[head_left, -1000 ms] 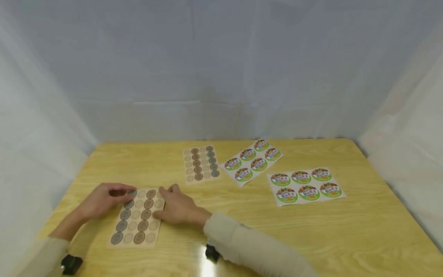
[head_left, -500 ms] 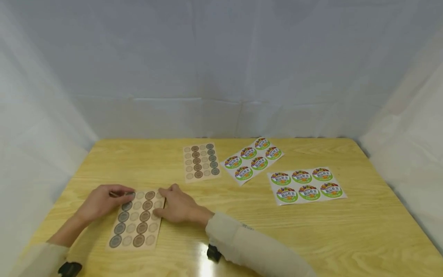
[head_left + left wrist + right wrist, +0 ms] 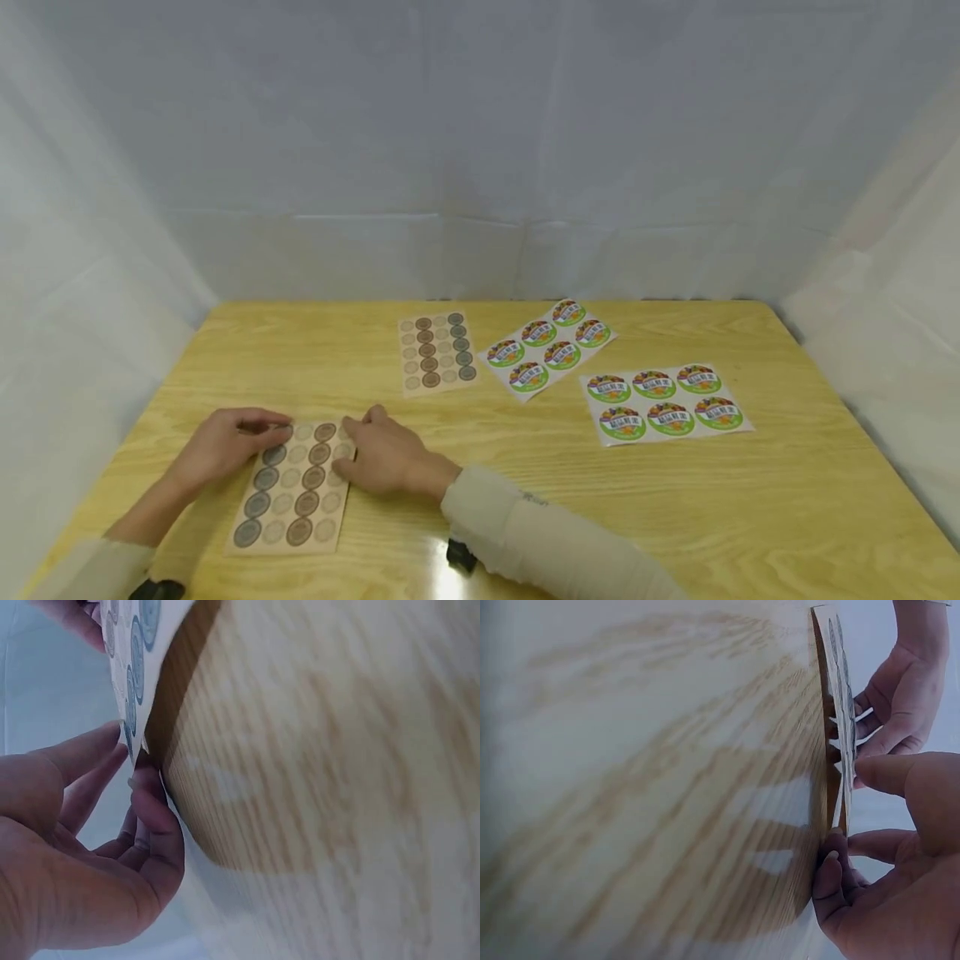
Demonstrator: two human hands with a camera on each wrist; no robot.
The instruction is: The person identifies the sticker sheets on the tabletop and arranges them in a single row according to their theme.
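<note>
A beige sheet of round stickers, with grey, pale and brown columns, lies at the left of the table. My left hand pinches its far left corner; the left wrist view shows the sheet's edge between the fingers, raised a little off the wood. On the opposite side, my right hand grips the right edge near the far corner. In the right wrist view the sheet is seen almost edge-on, with fingers of the right hand above and below its edge.
A similar beige sticker sheet lies farther back on the wooden table. To its right are two white sheets of colourful round fruit-picture stickers, one slanted and one nearer. White cloth hangs behind and at both sides.
The held sticker sheet has shifted slightly towards me, and my hands have moved with it, the left more than the right. Both hands keep their hold. The other sheets lie where they were.
</note>
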